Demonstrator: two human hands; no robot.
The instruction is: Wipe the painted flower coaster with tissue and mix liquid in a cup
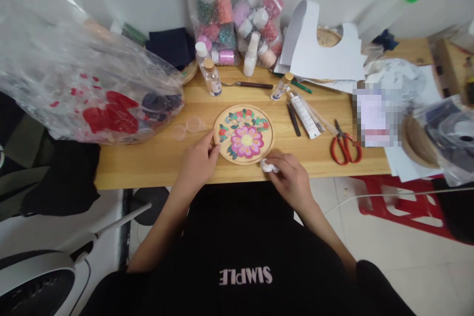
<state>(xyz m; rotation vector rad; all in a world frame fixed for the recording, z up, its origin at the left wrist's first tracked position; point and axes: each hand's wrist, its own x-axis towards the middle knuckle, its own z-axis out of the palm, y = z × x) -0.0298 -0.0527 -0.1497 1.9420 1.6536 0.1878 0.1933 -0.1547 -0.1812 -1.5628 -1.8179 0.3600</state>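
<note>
A round wooden plaque [226, 152] decorated with a pink flower, leaves and smaller red blooms lies on the table in front of me. My left hand [200, 160] grips its left edge, the thumb by the rim and the index finger along the side. Pinched in my right hand [292, 177] is a crumpled white tissue [268, 166], close against the plaque's lower right rim. Part of the tissue is hidden by the fingers. Two small clear cups [186, 128] sit to the left of the plaque.
Behind the plaque are small cork-topped bottles [212, 79], a spray bottle [252, 54] and a dark-handled tool [255, 85]. Tweezers [294, 118], a white tube [305, 114] and red-handled scissors [345, 148] lie right. A large plastic bag [111, 74] covers the table's left end.
</note>
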